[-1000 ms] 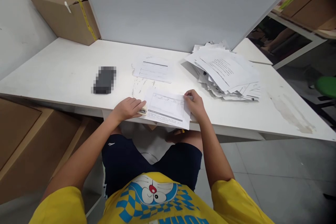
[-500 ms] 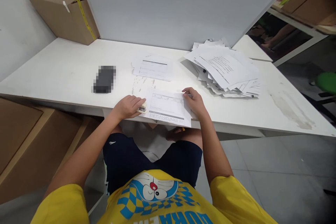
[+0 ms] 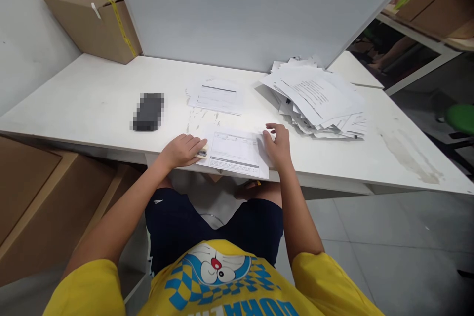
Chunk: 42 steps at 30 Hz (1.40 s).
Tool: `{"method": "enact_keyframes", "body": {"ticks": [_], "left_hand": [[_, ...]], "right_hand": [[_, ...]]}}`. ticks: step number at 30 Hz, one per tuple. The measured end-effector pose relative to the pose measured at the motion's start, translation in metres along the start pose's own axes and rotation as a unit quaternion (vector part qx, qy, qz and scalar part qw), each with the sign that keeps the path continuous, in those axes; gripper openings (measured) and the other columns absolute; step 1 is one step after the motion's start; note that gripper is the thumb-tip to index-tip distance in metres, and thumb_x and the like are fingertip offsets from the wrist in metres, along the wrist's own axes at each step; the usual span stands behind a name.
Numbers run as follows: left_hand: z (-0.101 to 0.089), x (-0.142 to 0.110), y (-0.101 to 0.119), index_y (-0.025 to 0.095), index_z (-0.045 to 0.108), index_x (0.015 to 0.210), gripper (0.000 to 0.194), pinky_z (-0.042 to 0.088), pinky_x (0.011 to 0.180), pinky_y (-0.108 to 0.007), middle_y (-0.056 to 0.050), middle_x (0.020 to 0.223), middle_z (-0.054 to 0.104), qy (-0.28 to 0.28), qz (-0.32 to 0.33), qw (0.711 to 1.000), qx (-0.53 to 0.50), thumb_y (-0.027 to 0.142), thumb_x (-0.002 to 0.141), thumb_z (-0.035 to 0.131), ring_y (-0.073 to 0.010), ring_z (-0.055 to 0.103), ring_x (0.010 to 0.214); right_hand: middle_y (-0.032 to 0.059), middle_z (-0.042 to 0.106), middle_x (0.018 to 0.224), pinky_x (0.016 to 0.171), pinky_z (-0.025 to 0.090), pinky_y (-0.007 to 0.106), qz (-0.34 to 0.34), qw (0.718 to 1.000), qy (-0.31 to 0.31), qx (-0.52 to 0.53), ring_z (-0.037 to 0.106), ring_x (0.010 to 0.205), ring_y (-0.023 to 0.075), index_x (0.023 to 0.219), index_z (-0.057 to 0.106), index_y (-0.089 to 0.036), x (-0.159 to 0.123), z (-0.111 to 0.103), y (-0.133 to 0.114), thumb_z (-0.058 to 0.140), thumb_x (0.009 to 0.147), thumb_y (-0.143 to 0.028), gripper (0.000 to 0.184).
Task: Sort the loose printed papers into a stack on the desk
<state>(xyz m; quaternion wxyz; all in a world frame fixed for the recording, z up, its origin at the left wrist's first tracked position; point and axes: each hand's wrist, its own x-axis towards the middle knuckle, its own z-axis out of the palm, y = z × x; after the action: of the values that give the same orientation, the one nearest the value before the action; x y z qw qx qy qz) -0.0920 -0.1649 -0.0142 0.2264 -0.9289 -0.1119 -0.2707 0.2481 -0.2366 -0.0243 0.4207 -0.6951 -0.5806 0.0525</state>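
Note:
My left hand [image 3: 181, 150] is closed around a small cream stapler [image 3: 202, 152], whose end sticks out over the left edge of a printed sheet [image 3: 237, 150]. That sheet lies at the front of the white table, its lower edge reaching past the table's edge. At the sheet's right side is my right hand [image 3: 277, 145], thumb and fingers apart and a little bent, with nothing seen in it. Farther back lies another printed form [image 3: 217, 98].
A messy stack of papers [image 3: 318, 94] is on the right of the table [image 3: 92, 101]. To the left lies a dark blurred-out object [image 3: 149, 112]. A cardboard box [image 3: 92, 24] leans in the back left corner, and more cardboard [image 3: 62, 197] stands below left.
My right hand has moved slightly right and let go of the sheet's right edge, its fingers opening. My left hand with the stapler has stayed in nearly the same place.

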Motion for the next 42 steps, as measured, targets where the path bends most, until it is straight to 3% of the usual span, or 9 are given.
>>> {"method": "enact_keyframes", "body": {"ticks": [5,9,13,18,22,28,32,38,42], "left_hand": [[-0.003,0.000,0.001,0.013,0.049,0.126,0.040,0.045,0.060,-0.033,-0.010,0.089,0.071,-0.008,0.004,1.000,0.019,0.042,0.099,0.043,-0.0211,0.063,0.069],[-0.005,0.001,0.002,0.010,0.051,0.122,0.038,0.044,0.059,-0.033,-0.010,0.086,0.070,0.018,0.023,0.999,0.024,0.040,0.101,0.042,-0.0200,0.061,0.066],[-0.007,0.001,0.002,0.011,0.050,0.123,0.037,0.044,0.060,-0.032,-0.008,0.085,0.070,0.022,0.040,0.999,0.012,0.040,0.102,0.039,-0.0191,0.061,0.066],[-0.005,0.000,0.002,0.010,0.051,0.121,0.038,0.044,0.058,-0.033,-0.008,0.084,0.070,0.021,0.069,0.997,0.010,0.041,0.102,0.041,-0.0190,0.060,0.066],[-0.004,-0.004,0.003,0.013,0.051,0.121,0.035,0.043,0.058,-0.032,-0.007,0.082,0.069,0.010,0.080,0.997,0.003,0.040,0.100,0.045,-0.0183,0.059,0.065],[-0.004,-0.007,0.003,0.016,0.051,0.123,0.035,0.043,0.060,-0.033,-0.006,0.084,0.069,-0.010,0.083,0.996,-0.019,0.042,0.100,0.045,-0.0180,0.060,0.066],[-0.003,-0.006,0.002,0.017,0.051,0.125,0.036,0.043,0.060,-0.033,-0.007,0.085,0.068,-0.014,0.082,0.996,-0.035,0.042,0.099,0.046,-0.0183,0.060,0.068],[-0.005,-0.005,0.001,0.015,0.050,0.125,0.038,0.046,0.061,-0.033,-0.009,0.088,0.071,0.008,0.072,0.997,-0.022,0.043,0.101,0.042,-0.0191,0.062,0.069],[-0.006,-0.004,0.003,0.013,0.047,0.129,0.041,0.049,0.063,-0.034,-0.011,0.090,0.071,0.044,0.035,0.998,-0.020,0.043,0.101,0.044,-0.0202,0.065,0.071]], "right_hand": [[0.0094,0.066,0.094,0.079,0.047,0.039,0.026,0.993,0.103,0.060,0.059,0.089,0.0242,0.094,0.062,-0.022,-0.046,-0.010,-0.020,0.043,0.093,-0.039,0.026],[0.0093,0.065,0.090,0.081,0.048,0.040,0.125,0.975,0.151,0.108,0.060,0.087,0.0246,0.091,0.062,-0.021,-0.098,-0.008,-0.026,0.046,0.092,-0.044,0.028],[0.0055,0.064,0.092,0.079,0.050,0.037,0.243,0.945,0.087,0.201,0.061,0.087,0.0221,0.095,0.059,-0.021,-0.121,-0.008,-0.030,0.057,0.086,-0.050,0.031],[-0.0017,0.058,0.094,0.072,0.053,0.029,0.336,0.855,0.101,0.383,0.061,0.083,0.0149,0.095,0.055,-0.024,-0.118,-0.015,-0.045,0.077,0.070,-0.049,0.041],[-0.0012,0.062,0.100,0.070,0.055,0.027,0.355,0.821,0.080,0.440,0.062,0.085,0.0140,0.103,0.058,-0.026,-0.114,-0.020,-0.054,0.083,0.060,-0.033,0.050],[0.0004,0.072,0.091,0.063,0.054,0.029,0.345,0.797,-0.086,0.487,0.063,0.074,0.0164,0.106,0.064,-0.024,-0.105,-0.030,-0.058,0.073,0.058,-0.022,0.049],[0.0039,0.074,0.094,0.061,0.054,0.030,0.342,0.800,-0.116,0.479,0.066,0.077,0.0205,0.100,0.069,-0.021,-0.091,-0.039,-0.063,0.073,0.064,-0.034,0.038],[0.0051,0.074,0.095,0.058,0.053,0.034,0.322,0.852,-0.172,0.374,0.065,0.073,0.0230,0.111,0.066,-0.024,-0.081,-0.036,-0.061,0.082,0.064,-0.042,0.052],[0.0045,0.073,0.094,0.058,0.052,0.033,0.313,0.869,-0.093,0.373,0.063,0.077,0.0225,0.107,0.067,-0.023,-0.080,-0.035,-0.048,0.083,0.060,-0.041,0.052]]}}
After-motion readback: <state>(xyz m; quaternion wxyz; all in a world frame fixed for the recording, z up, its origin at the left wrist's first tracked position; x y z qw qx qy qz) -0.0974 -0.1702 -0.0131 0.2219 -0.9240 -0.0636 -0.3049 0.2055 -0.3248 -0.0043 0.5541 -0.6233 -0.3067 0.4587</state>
